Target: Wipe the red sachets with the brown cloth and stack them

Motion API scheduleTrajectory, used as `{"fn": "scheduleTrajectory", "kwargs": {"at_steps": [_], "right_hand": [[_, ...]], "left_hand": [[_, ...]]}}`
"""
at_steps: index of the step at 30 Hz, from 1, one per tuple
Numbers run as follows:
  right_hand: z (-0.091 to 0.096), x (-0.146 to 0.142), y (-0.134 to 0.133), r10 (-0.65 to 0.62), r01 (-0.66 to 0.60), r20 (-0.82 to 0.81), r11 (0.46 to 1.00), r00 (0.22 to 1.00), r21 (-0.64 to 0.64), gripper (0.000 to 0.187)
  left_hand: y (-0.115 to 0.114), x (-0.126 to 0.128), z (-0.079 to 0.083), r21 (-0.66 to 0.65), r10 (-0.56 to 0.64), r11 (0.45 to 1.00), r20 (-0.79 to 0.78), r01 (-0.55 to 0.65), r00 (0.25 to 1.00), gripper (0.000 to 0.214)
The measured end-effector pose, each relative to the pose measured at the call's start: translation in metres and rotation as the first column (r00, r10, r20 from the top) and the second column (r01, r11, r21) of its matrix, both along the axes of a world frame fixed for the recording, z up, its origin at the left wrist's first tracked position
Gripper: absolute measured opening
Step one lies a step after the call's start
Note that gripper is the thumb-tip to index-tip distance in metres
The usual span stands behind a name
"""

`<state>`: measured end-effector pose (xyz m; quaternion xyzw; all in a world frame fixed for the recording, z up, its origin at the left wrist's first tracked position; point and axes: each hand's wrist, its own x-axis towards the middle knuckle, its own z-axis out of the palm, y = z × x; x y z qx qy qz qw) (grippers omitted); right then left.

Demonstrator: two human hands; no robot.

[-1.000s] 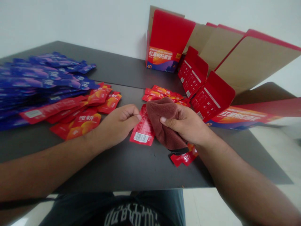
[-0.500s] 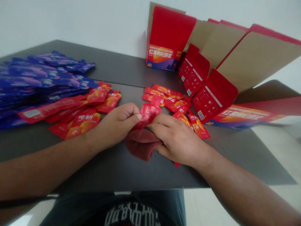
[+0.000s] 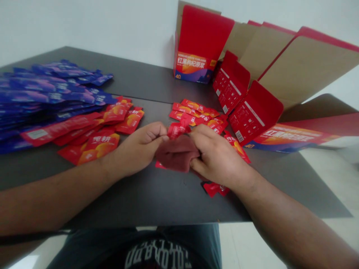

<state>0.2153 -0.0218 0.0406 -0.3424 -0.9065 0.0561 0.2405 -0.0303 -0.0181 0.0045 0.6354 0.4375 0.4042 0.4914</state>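
In the middle of the head view, my right hand is closed on a folded brown-red cloth. The cloth lies over a red sachet, whose upper end shows behind it. My left hand pinches the sachet's left side between thumb and bent fingers. Part of the sachet is hidden beneath the cloth. Just beyond my hands lie several red sachets with orange fruit pictures. Other red sachets stick out below my right wrist.
Blue sachets are heaped at the left, with red sachets in front of them. Open red cartons with raised flaps stand along the back and right. The dark table ends near my lap.
My right hand has moved up and away from me with the cloth, which now covers more of the sachet. My left hand stays in place. More of the red sachets below my right wrist shows.
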Motion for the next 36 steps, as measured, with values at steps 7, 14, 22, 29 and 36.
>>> {"fn": "scheduleTrajectory", "kwargs": {"at_steps": [7, 14, 22, 29, 36], "right_hand": [[-0.003, 0.002, 0.007, -0.135, 0.143, -0.112, 0.988, 0.984, 0.064, 0.016], [-0.001, -0.001, 0.0, -0.06, 0.06, 0.001, 0.998, 0.998, -0.013, 0.016], [-0.004, -0.001, 0.002, -0.041, 0.04, -0.034, 0.999, 0.999, -0.027, 0.018], [0.0, 0.001, 0.002, -0.131, 0.131, -0.017, 0.991, 0.991, 0.006, 0.017], [-0.004, -0.004, -0.002, 0.031, -0.03, 0.018, 0.998, 0.999, -0.06, 0.02]], "left_hand": [[0.0, 0.003, 0.001, 0.011, 0.0, 1.0, -0.009, 0.0, 1.0, 0.025], [0.002, 0.0, -0.009, -0.054, 0.012, 0.999, 0.071, -0.008, 0.997, 0.024], [0.001, 0.002, -0.01, -0.091, 0.032, 0.996, 0.133, -0.02, 0.991, 0.027], [0.002, 0.003, -0.011, -0.123, 0.048, 0.992, 0.16, -0.029, 0.986, 0.027], [0.0, 0.007, -0.004, -0.159, 0.098, 0.985, 0.183, -0.069, 0.978, 0.025]]}}
